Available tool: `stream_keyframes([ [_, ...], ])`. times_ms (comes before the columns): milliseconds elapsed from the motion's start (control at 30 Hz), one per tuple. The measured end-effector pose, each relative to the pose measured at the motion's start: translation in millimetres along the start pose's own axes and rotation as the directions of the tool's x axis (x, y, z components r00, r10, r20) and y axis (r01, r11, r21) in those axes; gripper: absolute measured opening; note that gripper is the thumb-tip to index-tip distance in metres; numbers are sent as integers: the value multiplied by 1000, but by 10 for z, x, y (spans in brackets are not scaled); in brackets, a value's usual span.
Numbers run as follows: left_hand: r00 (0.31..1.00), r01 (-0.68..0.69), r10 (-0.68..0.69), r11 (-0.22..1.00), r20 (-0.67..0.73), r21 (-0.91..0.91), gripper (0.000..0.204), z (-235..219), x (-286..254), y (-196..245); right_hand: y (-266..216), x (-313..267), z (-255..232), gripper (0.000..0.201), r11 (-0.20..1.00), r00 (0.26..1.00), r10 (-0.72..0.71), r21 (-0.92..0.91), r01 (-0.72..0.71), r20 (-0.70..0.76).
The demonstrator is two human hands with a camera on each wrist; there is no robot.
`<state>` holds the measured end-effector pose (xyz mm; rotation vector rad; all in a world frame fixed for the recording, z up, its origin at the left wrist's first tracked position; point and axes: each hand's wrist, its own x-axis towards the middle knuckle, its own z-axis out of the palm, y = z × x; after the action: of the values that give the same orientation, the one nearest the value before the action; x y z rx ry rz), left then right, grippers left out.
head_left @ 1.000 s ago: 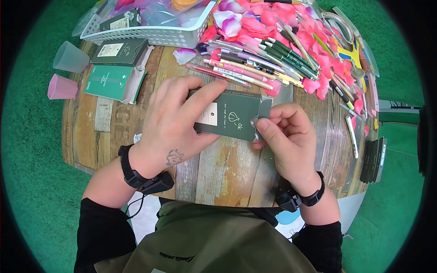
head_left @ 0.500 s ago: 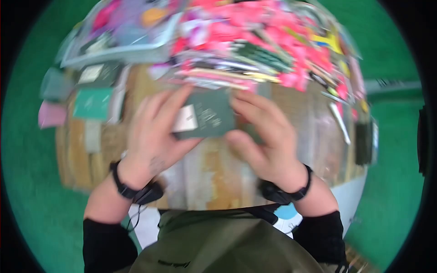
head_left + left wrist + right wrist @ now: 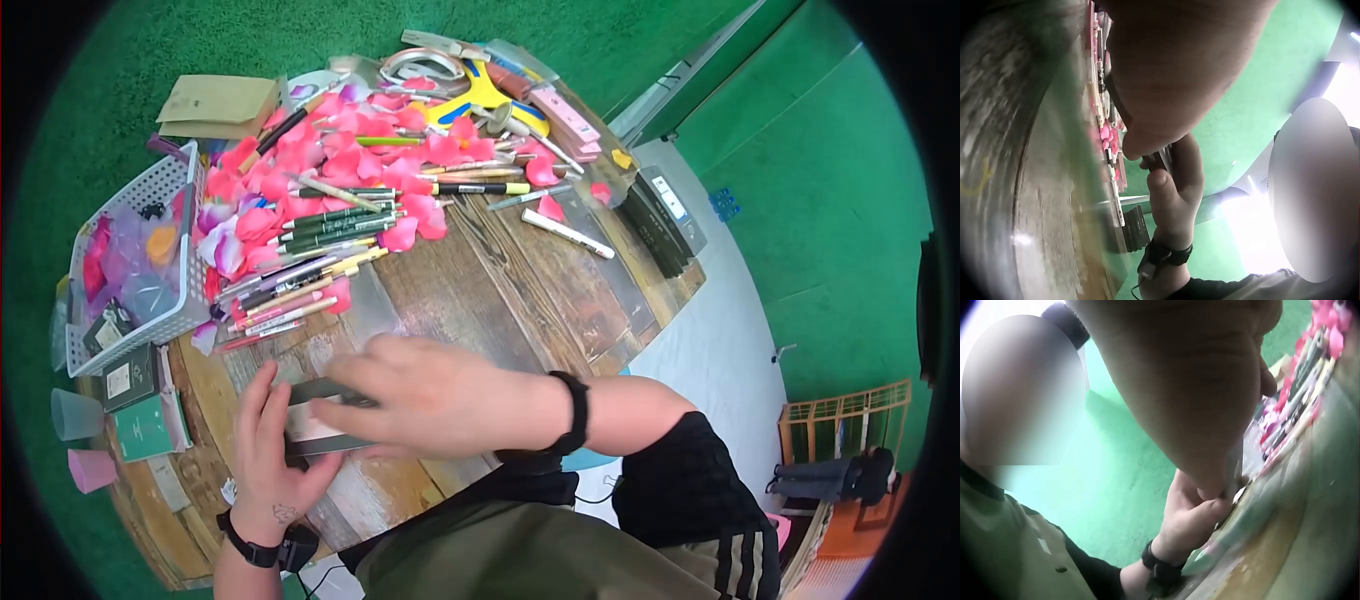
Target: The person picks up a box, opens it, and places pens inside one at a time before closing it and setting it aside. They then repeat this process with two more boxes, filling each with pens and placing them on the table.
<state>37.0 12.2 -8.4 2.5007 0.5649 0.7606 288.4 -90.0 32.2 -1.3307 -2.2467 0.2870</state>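
A small dark green box (image 3: 303, 425) with a pale label is held low over the near left part of the table in the head view. My left hand (image 3: 268, 450) grips its left end, thumb on the near side and fingers on the far side. My right hand (image 3: 440, 395) reaches across from the right, covering much of the box with its fingers. In the left wrist view the right hand (image 3: 1175, 187) pinches the box edge between thumb and fingers. The left hand (image 3: 1188, 519) holds the box's other end in the right wrist view.
Pens (image 3: 330, 225) and pink petals (image 3: 280, 180) spread over the far table. A white basket (image 3: 190, 250) stands left, with a dark box (image 3: 130, 378), a green box (image 3: 150, 428) and two cups (image 3: 78, 415) nearby. Dark flat boxes (image 3: 660, 220) stand at the right edge.
The head view has swung to the right, shifting the table leftward. My right hand has gone from pinching the flap at the box's right end to lying across its top. The left hand keeps its grip.
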Motion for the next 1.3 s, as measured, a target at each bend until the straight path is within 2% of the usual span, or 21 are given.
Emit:
stream_keyframes([
  [67, 999, -32, 32, 999, -25, 21, 90, -48, -2, -7, 118, -189, -349, 61, 999, 994, 40, -29, -43, -97],
  [133, 999, -24, 25, 999, -37, 34, 86, -96, -17, -34, 328, -517, -731, 65, 947, 962, 200, -216, -238, -184],
  [167, 999, -3, 4, 999, -33, 34, 84, -119, -35, -52, 394, -670, -958, 64, 892, 912, 323, -240, -383, -252],
  [200, 1000, 9, -8, 999, -25, 38, 82, -123, -47, -105, 528, -897, -1139, 60, 805, 878, 311, -390, -447, -365],
  [300, 999, 37, -36, 999, -35, 25, 77, -144, -55, -143, 1003, -1685, -1697, 51, 679, 663, 362, -301, -669, -655],
  [367, 998, 38, -37, 999, -43, 20, 71, -145, -48, -160, 1213, -2171, -1948, 47, 618, 505, 452, -150, -772, -735],
  [467, 998, 50, -49, 998, -31, 27, 62, -153, -42, -172, 1453, -2659, -2006, 45, 558, 476, 471, -167, -813, -743],
  [600, 1000, 18, -18, 1000, -15, 16, 50, -103, 5, -202, 1635, -2915, -1873, 49, 491, 513, 630, -213, -845, -583],
  [633, 1000, -20, 20, 1000, -11, 21, 48, -78, 15, -198, 1685, -2974, -1896, 50, 440, 441, 666, -162, -884, -602],
  [667, 999, -39, 39, 997, 2, 67, 46, -108, 26, -162, 1741, -3068, -1857, 50, 398, 429, 670, -193, -897, -606],
  [733, 997, -75, 75, 997, 14, 7, 38, -152, 64, -132, 1679, -2992, -1933, 51, 450, 435, 671, -136, -882, -601],
  [767, 996, -75, 73, 997, 60, 26, 35, -218, 66, -86, 1687, -3045, -1988, 50, 401, 548, 557, -375, -836, -624],
  [833, 995, -54, 45, 994, 90, 99, 31, -439, -45, -96, 1740, -3142, -1949, 44, 517, 634, 412, -405, -754, -654],
  [900, 997, -36, 21, 983, 80, 180, 28, -589, -60, -38, 1564, -2984, -1807, 40, 587, 630, 421, -334, -738, -652],
  [967, 998, -13, -7, 937, 57, 350, 26, -843, -162, -201, 1444, -2830, -1662, 39, 638, 678, 399, -344, -689, -618],
  [1033, 997, 73, -69, 826, -28, 558, 24, -1141, -252, -350, 1334, -2730, -1506, 38, 676, 706, 403, -331, -659, -582],
  [1100, 968, 231, -241, 772, -64, 592, 26, -1450, -399, -562, 1245, -2583, -1387, 38, 708, 730, 425, -306, -637, -536],
  [1133, 950, 289, -300, 757, -81, 586, 27, -1547, -453, -623, 1143, -2428, -1278, 37, 741, 691, 468, -181, -647, -551],
  [1167, 930, 344, -355, 739, -101, 579, 27, -1616, -488, -694, 1113, -2337, -1234, 36, 761, 733, 445, -214, -613, -515],
  [1233, 924, 363, -360, 718, -130, 593, 30, -1710, -547, -848, 1052, -2185, -1161, 35, 794, 806, 400, -275, -543, -436],
  [1300, 928, 351, -353, 716, -120, 604, 33, -1741, -471, -910, 918, -1951, -1082, 31, 799, 830, 386, -304, -519, -402],
])
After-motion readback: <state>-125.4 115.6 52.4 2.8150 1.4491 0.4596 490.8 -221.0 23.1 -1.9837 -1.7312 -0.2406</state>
